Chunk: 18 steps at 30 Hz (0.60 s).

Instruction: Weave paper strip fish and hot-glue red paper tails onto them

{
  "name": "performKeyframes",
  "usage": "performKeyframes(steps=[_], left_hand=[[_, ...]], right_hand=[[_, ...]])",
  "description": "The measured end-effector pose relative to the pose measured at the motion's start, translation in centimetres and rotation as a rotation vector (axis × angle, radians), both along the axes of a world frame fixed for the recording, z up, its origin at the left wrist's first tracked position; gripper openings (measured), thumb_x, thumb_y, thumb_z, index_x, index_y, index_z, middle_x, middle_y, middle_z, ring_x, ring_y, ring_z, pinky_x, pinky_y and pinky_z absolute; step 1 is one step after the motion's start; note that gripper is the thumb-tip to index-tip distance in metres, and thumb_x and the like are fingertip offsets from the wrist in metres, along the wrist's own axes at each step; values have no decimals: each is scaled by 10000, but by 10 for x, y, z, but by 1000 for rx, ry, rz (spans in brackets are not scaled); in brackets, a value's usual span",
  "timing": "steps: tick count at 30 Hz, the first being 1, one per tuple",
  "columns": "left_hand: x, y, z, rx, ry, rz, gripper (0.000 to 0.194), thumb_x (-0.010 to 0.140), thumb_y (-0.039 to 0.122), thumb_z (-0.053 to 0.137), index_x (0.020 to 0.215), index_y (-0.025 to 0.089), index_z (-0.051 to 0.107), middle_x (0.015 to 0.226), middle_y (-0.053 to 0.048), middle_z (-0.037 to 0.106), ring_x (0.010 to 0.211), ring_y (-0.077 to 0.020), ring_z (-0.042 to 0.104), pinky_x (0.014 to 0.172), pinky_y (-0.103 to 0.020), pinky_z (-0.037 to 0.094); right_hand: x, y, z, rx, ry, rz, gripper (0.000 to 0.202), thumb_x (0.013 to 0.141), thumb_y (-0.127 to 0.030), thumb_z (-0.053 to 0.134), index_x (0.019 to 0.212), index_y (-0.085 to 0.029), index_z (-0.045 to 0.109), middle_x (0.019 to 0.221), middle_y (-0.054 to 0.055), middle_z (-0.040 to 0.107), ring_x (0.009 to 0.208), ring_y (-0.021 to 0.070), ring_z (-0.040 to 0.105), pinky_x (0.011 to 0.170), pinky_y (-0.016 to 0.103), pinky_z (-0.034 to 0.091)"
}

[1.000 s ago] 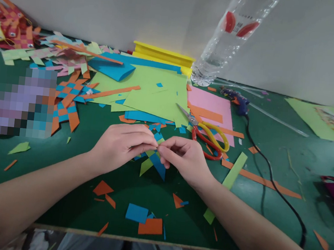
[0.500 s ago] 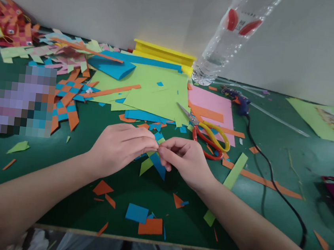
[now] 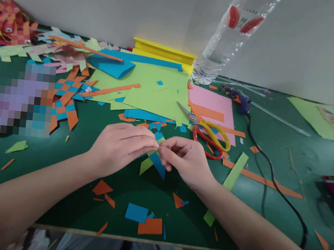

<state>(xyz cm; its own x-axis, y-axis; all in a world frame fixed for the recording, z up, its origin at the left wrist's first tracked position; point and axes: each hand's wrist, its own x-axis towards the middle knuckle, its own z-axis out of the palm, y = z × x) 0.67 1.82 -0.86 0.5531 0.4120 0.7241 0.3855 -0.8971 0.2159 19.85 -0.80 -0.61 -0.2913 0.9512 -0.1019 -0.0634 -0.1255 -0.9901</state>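
A small woven piece of blue and green paper strips (image 3: 157,164) is pinched between my hands above the green table, its pointed strip ends hanging down. My left hand (image 3: 124,146) is closed at the fingertips on its left side and hides part of the weave. Opposite, my right hand (image 3: 184,158) pinches the same piece with thumb and forefinger, the fingertips of both hands nearly meeting. Just beyond my right hand lie scissors (image 3: 209,135) with one yellow and one red handle. A green paper strip (image 3: 236,170) runs partly under my right forearm.
Green sheets (image 3: 158,96), a pink sheet (image 3: 231,108) and a clear plastic bottle (image 3: 219,47) are at the back. Woven orange-blue paper (image 3: 69,91) lies left. A glue gun (image 3: 242,103) trails a black cord on the right. Paper scraps (image 3: 136,213) dot the table's front.
My hands stay in almost the same pinching pose on the woven paper. Only a very slight shift of the whole view shows.
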Motion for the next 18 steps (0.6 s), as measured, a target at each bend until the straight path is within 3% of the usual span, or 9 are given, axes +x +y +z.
performKeyframes(steps=[8,18], left_hand=[[0,1,2,-66,-32,-19,75,884,190,615,856,154,674,829,-36,724,787,-114,685,726,-190,517],[-2,1,1,3,-16,-25,63,890,157,597,887,165,659,864,-43,726,758,-130,675,691,-240,525]], right_hand=[[0,-1,0,14,10,6,151,743,-276,706,695,-144,652,533,-34,601,420,36,481,423,183,397],[1,0,-1,0,17,26,147,734,-277,721,702,-147,661,539,-33,608,426,38,487,424,182,398]])
